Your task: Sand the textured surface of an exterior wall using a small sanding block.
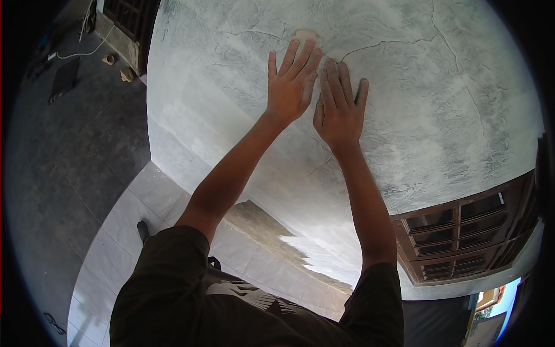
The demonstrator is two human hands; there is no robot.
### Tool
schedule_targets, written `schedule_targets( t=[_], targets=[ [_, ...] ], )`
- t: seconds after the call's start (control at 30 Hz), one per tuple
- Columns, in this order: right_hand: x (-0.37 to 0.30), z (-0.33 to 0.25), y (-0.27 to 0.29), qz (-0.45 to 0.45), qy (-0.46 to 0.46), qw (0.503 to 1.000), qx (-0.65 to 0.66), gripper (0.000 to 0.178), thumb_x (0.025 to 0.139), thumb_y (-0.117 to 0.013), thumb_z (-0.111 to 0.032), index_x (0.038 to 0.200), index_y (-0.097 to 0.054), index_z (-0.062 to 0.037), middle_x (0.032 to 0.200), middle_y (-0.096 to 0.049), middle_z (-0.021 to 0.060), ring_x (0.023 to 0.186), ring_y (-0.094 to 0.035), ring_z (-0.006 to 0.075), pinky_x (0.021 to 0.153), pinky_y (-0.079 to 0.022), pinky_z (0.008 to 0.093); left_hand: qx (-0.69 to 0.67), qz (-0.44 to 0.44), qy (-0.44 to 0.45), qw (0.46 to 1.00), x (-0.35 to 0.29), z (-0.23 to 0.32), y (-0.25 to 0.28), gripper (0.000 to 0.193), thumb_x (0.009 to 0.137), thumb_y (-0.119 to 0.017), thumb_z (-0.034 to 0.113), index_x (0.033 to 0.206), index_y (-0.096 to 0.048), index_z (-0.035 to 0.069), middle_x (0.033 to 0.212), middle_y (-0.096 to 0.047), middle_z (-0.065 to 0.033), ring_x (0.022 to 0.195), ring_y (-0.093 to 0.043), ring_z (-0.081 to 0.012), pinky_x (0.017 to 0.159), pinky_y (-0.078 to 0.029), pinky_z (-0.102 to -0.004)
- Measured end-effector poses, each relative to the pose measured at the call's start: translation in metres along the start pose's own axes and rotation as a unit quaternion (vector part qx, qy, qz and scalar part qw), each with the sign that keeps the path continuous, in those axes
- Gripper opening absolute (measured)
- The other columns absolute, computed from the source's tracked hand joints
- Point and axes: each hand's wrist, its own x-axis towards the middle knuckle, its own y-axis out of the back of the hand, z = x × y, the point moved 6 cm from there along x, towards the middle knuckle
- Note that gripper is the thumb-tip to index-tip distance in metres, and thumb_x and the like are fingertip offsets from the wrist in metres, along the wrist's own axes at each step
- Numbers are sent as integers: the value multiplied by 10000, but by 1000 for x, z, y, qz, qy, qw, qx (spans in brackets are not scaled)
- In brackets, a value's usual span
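Note:
My left hand (pixel 292 87) lies flat on the pale, patchy grey-white wall (pixel 404 121), its fingers stretched upward and apart. Under its fingertips a small beige piece (pixel 306 34) with a rounded top edge shows; it looks like a sheet or pad, but most of it is covered and I cannot tell its kind. Close beside it on the right, my right hand (pixel 341 110) also rests against the wall with straight fingers and a spread thumb. Greyish dust coats its fingers. Nothing shows in its grasp.
Thin cracks (pixel 457 58) run across the wall at upper right. A brown-framed window (pixel 457 231) is at lower right. Light floor tiles (pixel 115 237) run along the wall's foot. On the dark floor (pixel 75 150) at left lie sandals (pixel 126 75) and a white cable (pixel 81 55).

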Motion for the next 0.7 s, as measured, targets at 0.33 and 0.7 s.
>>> schedule_targets(
  t=[0.33, 0.7],
  targets=[
    [3, 1, 2, 2, 3, 1000, 3, 464, 879, -529, -110, 1335, -577, -37, 1500, -503, 82, 1435, -417, 258, 1145, -215, 619, -2, 3, 24, 1000, 11, 0, 0, 537, 941, -547, 113, 1474, -483, 126, 1577, -401, -87, 1500, -269, -334, 1156, -89, -660],
    [0, 0, 1, 1, 0, 1000, 7, 465, 878, -533, -122, 1334, -580, -49, 1502, -502, 73, 1440, -410, 252, 1153, -218, 610, 1, -13, 84, 996, -19, -5, -3, 522, 954, -523, 124, 1473, -479, 120, 1586, -380, -106, 1498, -263, -357, 1159, -75, -660]
  ],
)
